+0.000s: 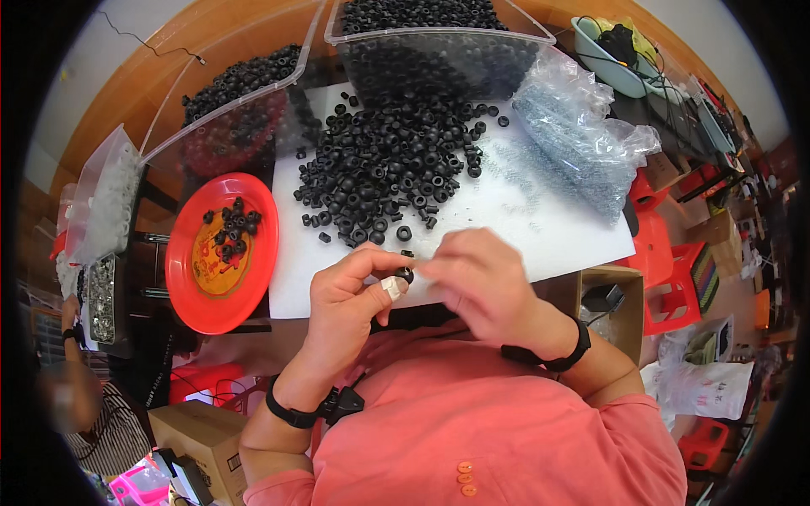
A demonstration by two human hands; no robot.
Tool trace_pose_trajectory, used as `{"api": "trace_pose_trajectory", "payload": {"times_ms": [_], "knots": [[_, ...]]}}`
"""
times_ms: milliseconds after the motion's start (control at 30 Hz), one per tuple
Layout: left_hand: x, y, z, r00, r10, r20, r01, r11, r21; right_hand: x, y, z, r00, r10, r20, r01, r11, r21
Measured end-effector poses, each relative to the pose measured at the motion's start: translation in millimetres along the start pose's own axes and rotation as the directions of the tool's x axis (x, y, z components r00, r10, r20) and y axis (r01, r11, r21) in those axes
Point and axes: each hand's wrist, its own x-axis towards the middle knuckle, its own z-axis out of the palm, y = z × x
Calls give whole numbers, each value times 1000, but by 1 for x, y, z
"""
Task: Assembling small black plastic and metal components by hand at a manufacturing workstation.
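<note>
Black part (pixel 405 275), small, rounded; pinched in left hand (pixel 344 295); right hand (pixel 481 282) just beside it, blurred, grip unclear; similar pieces (pixel 384 164) heaped beyond hands.

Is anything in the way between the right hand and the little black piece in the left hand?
Nothing visible. The left hand pinches the little black piece, and the right hand is just beside it, too blurred to tell whether they touch.
</note>
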Motion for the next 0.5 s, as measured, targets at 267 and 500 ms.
{"api": "trace_pose_trajectory", "payload": {"times_ms": [267, 500], "knots": [[3, -10, -2, 972, 198, 125, -226, 931, 287, 9, 26, -8, 962, 239, -130, -266, 927, -264], [17, -13, 7, 893, 409, 187, -436, 684, 585, 20, 30, 12, 988, 97, 122, -9, 816, -577]]}}
